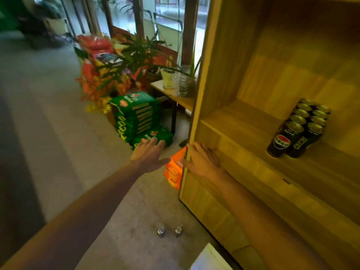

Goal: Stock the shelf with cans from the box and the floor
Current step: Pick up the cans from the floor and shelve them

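Two rows of several black cans stand on the wooden shelf at the right. Two more cans stand upright on the grey floor near the shelf's lower corner. An orange box sits on the floor at the shelf's left side, partly hidden by it. My left hand is stretched out above the floor with flat, spread fingers and holds nothing. My right hand is also empty, fingers apart, in front of the shelf's left front corner beside the orange box.
Green cartons are stacked on the floor beyond my hands. Behind them are plants, orange flowers and a small table with pots. A white object shows at the bottom edge.
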`<action>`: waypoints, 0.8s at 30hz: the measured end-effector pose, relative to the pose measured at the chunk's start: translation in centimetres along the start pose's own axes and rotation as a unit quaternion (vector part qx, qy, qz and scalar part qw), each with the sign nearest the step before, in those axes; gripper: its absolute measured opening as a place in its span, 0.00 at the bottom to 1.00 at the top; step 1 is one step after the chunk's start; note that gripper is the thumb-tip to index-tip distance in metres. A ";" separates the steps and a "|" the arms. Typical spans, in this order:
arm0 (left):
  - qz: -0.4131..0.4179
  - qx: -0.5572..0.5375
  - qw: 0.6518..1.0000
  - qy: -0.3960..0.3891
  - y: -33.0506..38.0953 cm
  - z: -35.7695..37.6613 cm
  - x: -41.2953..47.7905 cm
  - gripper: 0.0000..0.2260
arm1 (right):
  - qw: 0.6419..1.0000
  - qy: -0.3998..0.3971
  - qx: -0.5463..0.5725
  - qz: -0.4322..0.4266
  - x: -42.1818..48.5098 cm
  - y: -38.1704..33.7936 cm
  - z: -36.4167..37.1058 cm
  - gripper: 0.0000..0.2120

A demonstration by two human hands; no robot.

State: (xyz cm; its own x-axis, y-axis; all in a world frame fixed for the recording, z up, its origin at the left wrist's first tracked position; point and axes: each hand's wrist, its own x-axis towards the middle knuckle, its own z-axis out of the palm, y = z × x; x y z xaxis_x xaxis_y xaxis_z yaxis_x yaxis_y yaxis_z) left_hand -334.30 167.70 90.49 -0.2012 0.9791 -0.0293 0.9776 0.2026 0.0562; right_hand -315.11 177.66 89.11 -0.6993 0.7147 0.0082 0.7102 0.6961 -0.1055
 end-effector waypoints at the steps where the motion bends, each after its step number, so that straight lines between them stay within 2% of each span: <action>1: -0.014 -0.007 1.000 0.000 -1.1 0.2 -0.5 0.33 | 1.000 -0.006 0.006 -0.009 0.6 -1.0 0.4 0.32; 5: -0.044 -0.019 0.999 -0.011 -4.7 1.8 -1.6 0.33 | 0.999 0.000 0.005 -0.044 3.1 -4.1 2.3 0.28; 12: -0.055 -0.064 0.994 -0.069 -7.6 10.7 -1.5 0.33 | 0.996 -0.068 0.053 0.006 4.2 -6.0 11.7 0.30; 18: -0.052 -0.093 0.986 -0.129 -7.3 26.5 -1.4 0.32 | 0.989 -0.128 0.049 0.050 1.2 -2.7 27.5 0.27; 24: -0.041 -0.108 0.977 -0.177 -5.4 48.3 -2.8 0.32 | 0.968 -0.235 0.025 0.087 -5.0 2.4 48.1 0.29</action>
State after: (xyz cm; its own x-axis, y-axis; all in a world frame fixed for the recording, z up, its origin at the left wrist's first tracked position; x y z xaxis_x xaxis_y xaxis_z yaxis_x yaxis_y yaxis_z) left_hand -336.11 163.00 42.08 -0.2069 0.8998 -0.3842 0.9156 0.3165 0.2482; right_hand -313.84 172.50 40.97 -0.5367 0.7028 -0.4668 0.8243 0.5549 -0.1123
